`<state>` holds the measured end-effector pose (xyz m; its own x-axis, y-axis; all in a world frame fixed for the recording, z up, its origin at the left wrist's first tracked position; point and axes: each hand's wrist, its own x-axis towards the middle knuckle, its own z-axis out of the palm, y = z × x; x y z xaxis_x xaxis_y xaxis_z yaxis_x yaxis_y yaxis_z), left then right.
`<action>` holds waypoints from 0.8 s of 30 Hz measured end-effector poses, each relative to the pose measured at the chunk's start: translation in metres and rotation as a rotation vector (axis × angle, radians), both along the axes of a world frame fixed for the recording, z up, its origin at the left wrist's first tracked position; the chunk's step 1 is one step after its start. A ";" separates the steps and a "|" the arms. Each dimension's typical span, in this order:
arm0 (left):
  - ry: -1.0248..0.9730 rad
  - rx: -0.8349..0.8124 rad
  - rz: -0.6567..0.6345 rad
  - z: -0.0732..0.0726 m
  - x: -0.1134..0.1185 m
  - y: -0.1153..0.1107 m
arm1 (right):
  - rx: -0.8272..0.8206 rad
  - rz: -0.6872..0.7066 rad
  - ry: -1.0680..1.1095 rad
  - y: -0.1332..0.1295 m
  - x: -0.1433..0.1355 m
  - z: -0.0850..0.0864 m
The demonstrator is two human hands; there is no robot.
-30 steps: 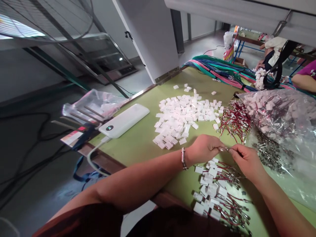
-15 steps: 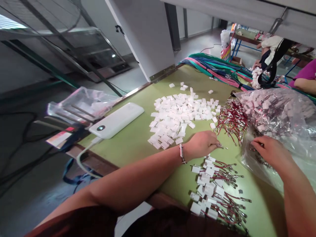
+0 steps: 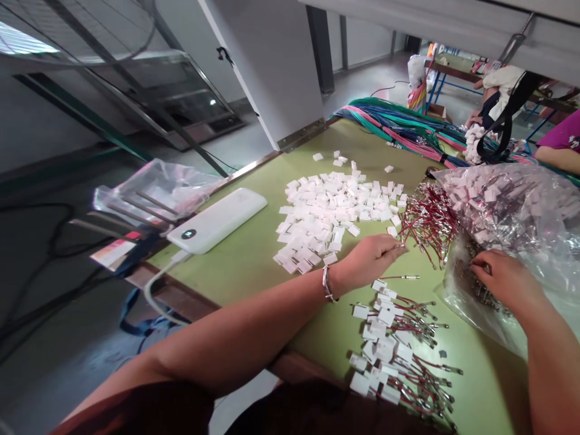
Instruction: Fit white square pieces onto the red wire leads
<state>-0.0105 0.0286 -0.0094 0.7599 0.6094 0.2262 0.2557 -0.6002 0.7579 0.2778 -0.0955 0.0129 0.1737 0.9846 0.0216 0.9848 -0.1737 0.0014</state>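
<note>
My left hand (image 3: 374,257) pinches a small silvery metal piece (image 3: 402,245), just beside heaped thin red wire leads (image 3: 430,217). Right hand (image 3: 510,281) at small dark metal parts (image 3: 481,292) on clear plastic; can't tell its grip. Likely a picking-out step, calling for fine fingertip work.

Count two hands of your own: one left hand (image 3: 374,260) and one right hand (image 3: 505,281). Verify one bracelet (image 3: 327,284). On your one table (image 3: 249,260), identify one power bank (image 3: 222,219), one white cable (image 3: 147,291), one loose heap of white connectors (image 3: 335,205), one heap of red wires (image 3: 432,211), one separate red lead (image 3: 410,277), one group of wired connectors (image 3: 385,347), one heap of small metal parts (image 3: 483,294) and one multicoloured cable bundle (image 3: 385,124). Note two clear bags: one left bag (image 3: 156,184), one right bag (image 3: 516,199). Two co-workers (image 3: 502,87) are visible to you. Overlap prevents your counting individual pieces within heaps.
</note>
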 end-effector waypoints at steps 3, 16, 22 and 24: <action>0.015 -0.076 -0.048 0.005 -0.001 -0.006 | 0.062 -0.066 0.065 -0.001 -0.014 0.010; 0.223 -0.050 -0.205 0.009 0.001 -0.020 | 0.356 0.240 0.673 0.006 -0.118 -0.011; 0.245 -0.072 -0.225 0.008 0.000 -0.019 | 0.395 0.271 0.644 0.003 -0.117 -0.009; 0.253 -0.062 -0.235 0.009 0.000 -0.019 | 0.395 0.281 0.632 0.003 -0.116 -0.009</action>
<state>-0.0105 0.0096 -0.0009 0.9082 0.4182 -0.0189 0.3005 -0.6199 0.7249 0.1622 -0.0929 0.0038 0.0161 0.9333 0.3588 0.7854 0.2103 -0.5822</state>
